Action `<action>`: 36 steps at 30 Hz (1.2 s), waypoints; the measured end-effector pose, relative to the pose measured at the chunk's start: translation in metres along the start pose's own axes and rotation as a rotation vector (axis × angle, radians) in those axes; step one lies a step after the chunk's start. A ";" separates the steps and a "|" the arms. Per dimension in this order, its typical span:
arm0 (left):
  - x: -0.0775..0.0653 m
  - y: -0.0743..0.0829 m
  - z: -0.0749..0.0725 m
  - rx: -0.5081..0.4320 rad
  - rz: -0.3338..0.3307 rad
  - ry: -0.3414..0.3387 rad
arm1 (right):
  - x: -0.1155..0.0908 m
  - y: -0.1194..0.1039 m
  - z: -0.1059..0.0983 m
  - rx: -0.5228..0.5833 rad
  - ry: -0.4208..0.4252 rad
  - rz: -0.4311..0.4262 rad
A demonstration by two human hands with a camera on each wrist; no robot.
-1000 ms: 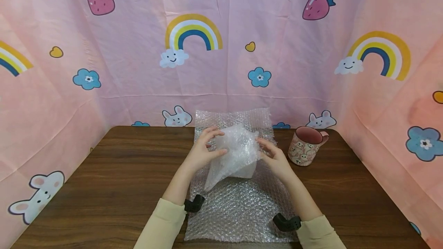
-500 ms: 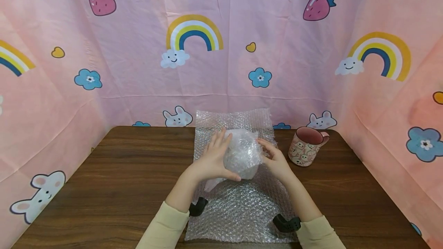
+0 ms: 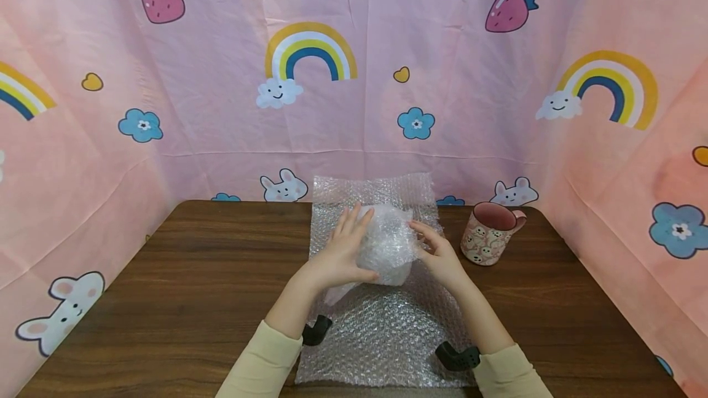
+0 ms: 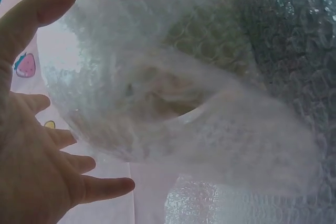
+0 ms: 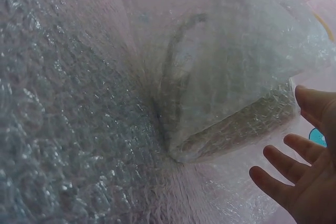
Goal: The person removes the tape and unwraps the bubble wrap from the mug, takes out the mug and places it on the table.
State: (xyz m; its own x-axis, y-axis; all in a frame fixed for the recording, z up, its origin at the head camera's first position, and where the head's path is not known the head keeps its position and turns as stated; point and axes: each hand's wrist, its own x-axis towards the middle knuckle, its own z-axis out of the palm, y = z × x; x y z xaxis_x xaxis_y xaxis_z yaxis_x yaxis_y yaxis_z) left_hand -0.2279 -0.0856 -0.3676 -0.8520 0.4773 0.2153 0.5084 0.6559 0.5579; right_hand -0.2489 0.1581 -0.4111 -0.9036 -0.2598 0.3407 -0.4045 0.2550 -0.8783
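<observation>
A bundle in whitish translucent bubble wrap (image 3: 389,244) lies on a larger bubble wrap sheet (image 3: 387,343). Something inside shows only dimly; in the right wrist view a dark curved outline (image 5: 170,72) shows through. A loose flap (image 4: 252,140) of the wrap sticks out toward the person's lower left. My left hand (image 3: 340,253) rests against the bundle's left side, fingers straight and spread. On the other side my right hand (image 3: 439,257) touches the bundle with its fingertips, fingers slightly bent and apart.
A pink mug (image 3: 487,235) with small printed faces stands upright to the right of the sheet. The brown wooden table (image 3: 193,300) extends on both sides. Pink patterned cloth (image 3: 343,128) surrounds it at the back and sides.
My left hand has moved in over the bundle and pressed its left flap down, with the thumb now lower at the near side. The right hand has stayed in place.
</observation>
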 end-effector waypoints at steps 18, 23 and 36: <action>-0.002 -0.016 -0.017 -0.138 0.076 0.102 | 0.000 -0.002 0.002 0.021 -0.006 0.011; -0.002 -0.021 -0.022 -0.157 0.074 0.151 | -0.001 -0.003 0.003 0.021 0.008 0.003; -0.003 -0.042 -0.030 -0.194 0.019 0.223 | -0.004 -0.018 0.007 -0.067 0.015 0.011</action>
State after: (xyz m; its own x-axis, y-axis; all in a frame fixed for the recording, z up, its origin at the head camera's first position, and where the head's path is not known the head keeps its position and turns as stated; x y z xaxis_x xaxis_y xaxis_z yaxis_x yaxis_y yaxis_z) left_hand -0.2505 -0.1317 -0.3678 -0.8598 0.3344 0.3858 0.5095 0.5134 0.6905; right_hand -0.2370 0.1485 -0.3991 -0.9097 -0.2425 0.3370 -0.4029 0.3197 -0.8576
